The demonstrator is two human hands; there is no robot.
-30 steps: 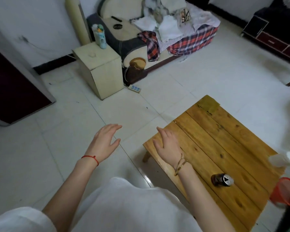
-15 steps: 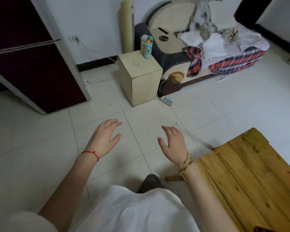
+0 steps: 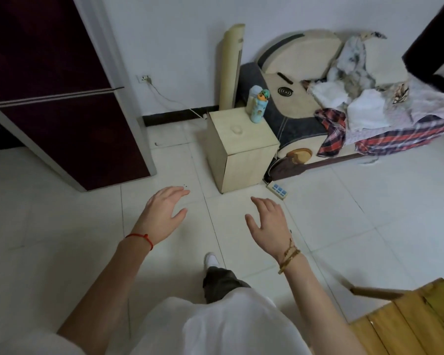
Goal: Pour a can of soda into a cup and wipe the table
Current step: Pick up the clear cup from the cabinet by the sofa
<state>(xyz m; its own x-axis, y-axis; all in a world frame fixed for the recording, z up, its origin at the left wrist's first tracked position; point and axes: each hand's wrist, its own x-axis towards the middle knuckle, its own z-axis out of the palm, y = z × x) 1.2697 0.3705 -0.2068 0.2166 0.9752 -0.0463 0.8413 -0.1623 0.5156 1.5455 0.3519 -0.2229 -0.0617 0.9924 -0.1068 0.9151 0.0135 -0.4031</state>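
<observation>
Over white floor tiles, left hand and right hand hover palms-down, fingers spread, holding nothing; wooden table corner sits low right of them, cabinet ahead; can, cup unseen.

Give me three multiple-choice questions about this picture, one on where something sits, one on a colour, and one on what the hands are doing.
1. Where does the cartoon bottle stand?
A. On the small cabinet
B. On the wooden table
C. On the floor

2. What colour is the string on the left wrist?
A. Blue
B. Red
C. Green

3. What state are the hands in?
A. Both grip a can
B. One holds a cloth
C. Both open, holding nothing

Answers:
1 A, the cartoon bottle stands on a back corner of the small cabinet.
2 B, the string is red.
3 C, the left hand and right hand show spread fingers over the floor, and the wooden table is beside them.
</observation>
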